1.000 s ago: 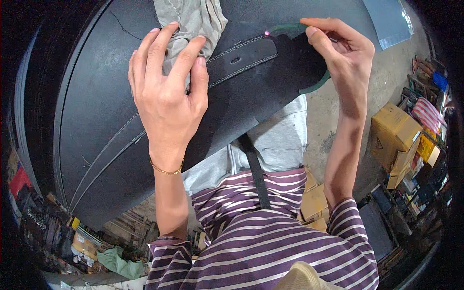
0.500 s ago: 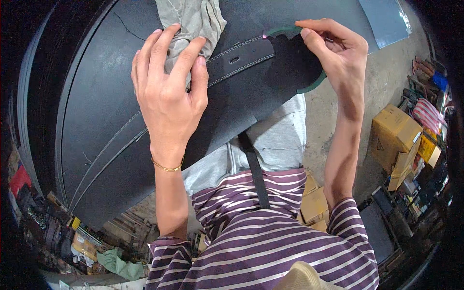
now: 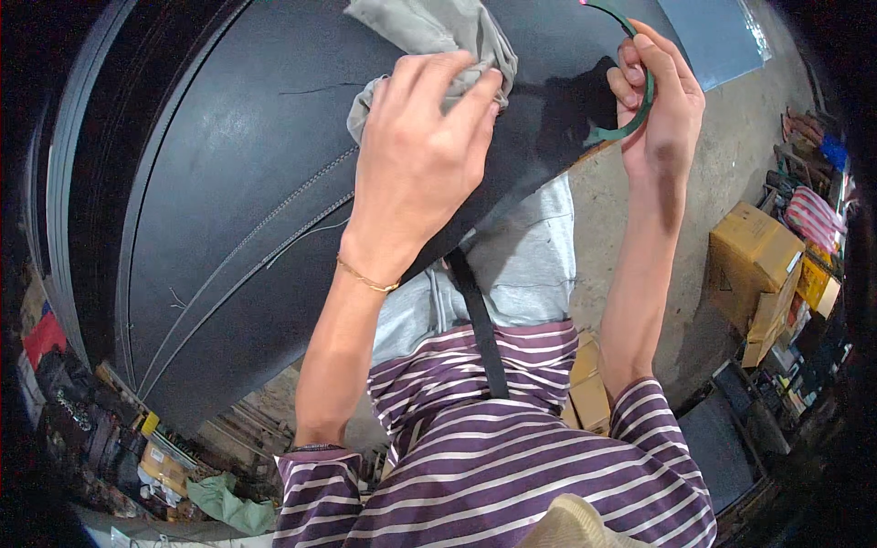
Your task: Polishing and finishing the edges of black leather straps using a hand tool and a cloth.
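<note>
My left hand [image 3: 425, 146] presses down on a crumpled grey cloth [image 3: 429, 27], fingers bent over it. Beneath it lies a long black strap [image 3: 274, 237] with pale stitching along both edges; its slotted end is hidden under the hand and cloth. To the right, my right hand [image 3: 667, 100] is closed around a thin, dark green, C-shaped curved strip [image 3: 649, 91] with a pink tip. The strip is raised near the far right edge of the black work surface [image 3: 228, 128], apart from the strap.
A shiny light-blue sheet [image 3: 717, 41] lies at the far right. Cardboard boxes [image 3: 754, 251] and a red-striped bag [image 3: 813, 219] stand on the floor to the right. Loose threads lie on the work surface. Clutter and a green cloth [image 3: 230, 504] are at lower left.
My left hand and the cloth have slid right along the strap, covering its slotted end. My right hand has lifted the green strip's pink tip away from the strap end and turned it upward.
</note>
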Action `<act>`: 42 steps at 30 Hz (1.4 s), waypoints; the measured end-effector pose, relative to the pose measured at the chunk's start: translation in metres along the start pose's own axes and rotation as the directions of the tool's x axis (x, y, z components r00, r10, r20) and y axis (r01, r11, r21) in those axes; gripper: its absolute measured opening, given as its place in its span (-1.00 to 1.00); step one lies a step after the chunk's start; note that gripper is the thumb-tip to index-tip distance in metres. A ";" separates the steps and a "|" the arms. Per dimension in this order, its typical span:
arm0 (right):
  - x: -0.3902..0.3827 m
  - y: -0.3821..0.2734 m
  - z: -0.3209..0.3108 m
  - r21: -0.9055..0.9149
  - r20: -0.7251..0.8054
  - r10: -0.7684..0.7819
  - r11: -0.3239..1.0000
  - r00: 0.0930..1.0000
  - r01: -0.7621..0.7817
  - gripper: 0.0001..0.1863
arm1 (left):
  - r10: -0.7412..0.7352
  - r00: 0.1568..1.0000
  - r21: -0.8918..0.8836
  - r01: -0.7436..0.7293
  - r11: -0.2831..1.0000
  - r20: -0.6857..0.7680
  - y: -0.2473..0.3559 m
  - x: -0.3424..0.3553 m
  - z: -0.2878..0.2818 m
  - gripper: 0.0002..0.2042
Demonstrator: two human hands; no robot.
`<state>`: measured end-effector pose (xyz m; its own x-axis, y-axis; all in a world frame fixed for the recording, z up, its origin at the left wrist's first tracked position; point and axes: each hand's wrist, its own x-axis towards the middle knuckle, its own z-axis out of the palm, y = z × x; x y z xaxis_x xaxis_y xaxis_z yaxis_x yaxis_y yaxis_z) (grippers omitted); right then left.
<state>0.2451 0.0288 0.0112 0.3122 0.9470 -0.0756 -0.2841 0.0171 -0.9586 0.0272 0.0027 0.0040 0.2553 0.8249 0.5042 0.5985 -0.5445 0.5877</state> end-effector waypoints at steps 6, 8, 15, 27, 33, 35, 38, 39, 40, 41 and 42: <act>0.001 -0.003 -0.004 0.077 0.040 0.018 0.997 0.999 -0.021 -0.71 | 0.076 0.996 0.140 -0.083 0.987 0.056 0.001 -0.002 0.009 -0.75; -0.001 -0.003 -0.006 0.093 0.048 0.030 0.995 0.998 -0.035 -0.72 | 0.090 0.995 0.159 -0.096 0.983 0.050 0.000 -0.003 0.009 -0.77; -0.001 -0.001 -0.007 0.153 0.107 0.022 0.988 0.994 -0.038 -0.71 | 0.068 0.998 0.157 -0.069 0.985 0.011 0.002 -0.006 0.005 -0.77; 0.001 0.003 -0.014 0.222 0.084 0.037 0.974 0.996 -0.055 -0.70 | -0.532 0.762 -0.287 0.451 0.845 -0.369 0.007 -0.003 -0.008 -0.78; 0.000 0.001 -0.011 0.206 0.078 0.047 0.976 0.996 -0.063 -0.70 | -0.040 0.998 -0.044 0.042 0.998 0.055 -0.009 -0.003 -0.010 -0.74; 0.000 0.000 -0.012 0.229 0.101 0.047 0.971 0.994 -0.070 -0.71 | 0.036 0.996 0.028 -0.038 0.999 0.084 -0.007 -0.004 -0.004 -0.73; -0.001 0.001 -0.011 0.221 0.086 0.044 0.973 0.995 -0.062 -0.71 | 0.076 0.990 0.096 -0.088 0.991 0.120 -0.001 -0.004 -0.005 -0.68; -0.001 0.001 -0.010 0.224 0.080 0.046 0.973 0.996 -0.063 -0.72 | 0.085 0.990 0.088 -0.096 0.992 0.112 -0.002 -0.006 -0.004 -0.69; -0.001 0.001 -0.009 0.226 0.076 0.047 0.972 0.996 -0.063 -0.72 | 0.095 0.990 0.081 -0.103 0.991 0.102 -0.002 -0.007 -0.005 -0.71; -0.001 0.001 -0.010 0.227 0.076 0.044 0.972 0.996 -0.060 -0.72 | 0.097 0.990 0.081 -0.106 0.991 0.101 -0.002 -0.006 -0.005 -0.71; 0.000 0.001 -0.010 0.248 0.104 0.049 0.966 0.993 -0.074 -0.72 | 0.078 0.993 0.105 -0.087 0.991 0.086 -0.001 -0.005 -0.006 -0.73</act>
<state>0.2538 0.0255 0.0077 0.2020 0.9749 -0.0939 -0.5226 0.0262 -0.8521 0.0207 -0.0020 0.0045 0.3656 0.7901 0.4921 0.6506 -0.5950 0.4719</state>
